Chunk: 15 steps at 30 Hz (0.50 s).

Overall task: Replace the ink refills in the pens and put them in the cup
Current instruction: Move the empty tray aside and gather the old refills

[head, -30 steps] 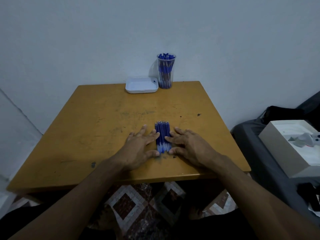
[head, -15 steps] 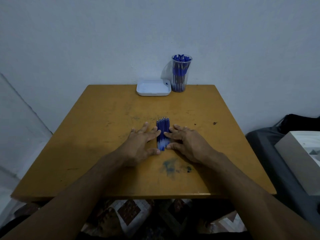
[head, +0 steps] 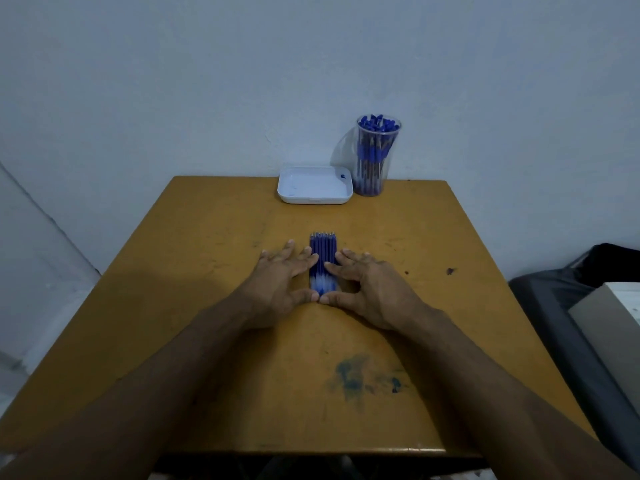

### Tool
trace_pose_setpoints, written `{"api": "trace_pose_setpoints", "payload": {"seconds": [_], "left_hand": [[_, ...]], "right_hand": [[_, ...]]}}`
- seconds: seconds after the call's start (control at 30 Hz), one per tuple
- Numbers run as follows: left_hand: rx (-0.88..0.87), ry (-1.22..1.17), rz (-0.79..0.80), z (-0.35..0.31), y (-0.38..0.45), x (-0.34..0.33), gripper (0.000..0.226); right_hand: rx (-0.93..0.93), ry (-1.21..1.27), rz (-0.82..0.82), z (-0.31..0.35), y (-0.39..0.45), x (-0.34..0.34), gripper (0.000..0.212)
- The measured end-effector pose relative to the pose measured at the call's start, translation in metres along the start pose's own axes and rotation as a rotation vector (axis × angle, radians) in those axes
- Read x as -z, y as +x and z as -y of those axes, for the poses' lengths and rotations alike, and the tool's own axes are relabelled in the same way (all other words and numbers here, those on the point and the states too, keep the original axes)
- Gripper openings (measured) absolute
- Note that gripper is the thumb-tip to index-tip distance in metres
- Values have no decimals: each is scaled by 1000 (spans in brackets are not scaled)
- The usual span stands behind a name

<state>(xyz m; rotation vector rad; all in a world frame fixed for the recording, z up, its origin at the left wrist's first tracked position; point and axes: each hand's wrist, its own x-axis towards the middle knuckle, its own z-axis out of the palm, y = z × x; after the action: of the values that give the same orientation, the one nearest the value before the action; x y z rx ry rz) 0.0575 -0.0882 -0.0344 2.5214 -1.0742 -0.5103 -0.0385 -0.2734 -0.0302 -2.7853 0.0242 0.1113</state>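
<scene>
A tight row of several blue ink refills [head: 322, 252] lies flat in the middle of the orange wooden table [head: 194, 265], tips pointing away from me. My left hand [head: 277, 284] presses against the bundle's left side with straight fingers, thumb at its near end. My right hand [head: 372, 289] presses the right side the same way, its thumb meeting the left thumb. A clear plastic cup [head: 375, 157] full of blue pens stands at the table's far edge by the wall.
A shallow white tray [head: 314, 197] sits just left of the cup. A blue ink stain [head: 360, 375] marks the table near me. A dark bag and a pale box [head: 609, 327] lie off the table to the right.
Both hands have pushed the refill bundle away from me towards the table's middle and squeezed it narrower; my thumbs now meet at its near end. The camera has tilted, showing more of the near table.
</scene>
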Motion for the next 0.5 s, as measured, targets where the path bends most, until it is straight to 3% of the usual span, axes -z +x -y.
{"api": "trace_pose_setpoints", "payload": {"seconds": [0.5], "left_hand": [[8, -2, -33, 23, 40, 17, 70]], "right_hand": [[-23, -6, -15, -4, 51, 6, 62]]}}
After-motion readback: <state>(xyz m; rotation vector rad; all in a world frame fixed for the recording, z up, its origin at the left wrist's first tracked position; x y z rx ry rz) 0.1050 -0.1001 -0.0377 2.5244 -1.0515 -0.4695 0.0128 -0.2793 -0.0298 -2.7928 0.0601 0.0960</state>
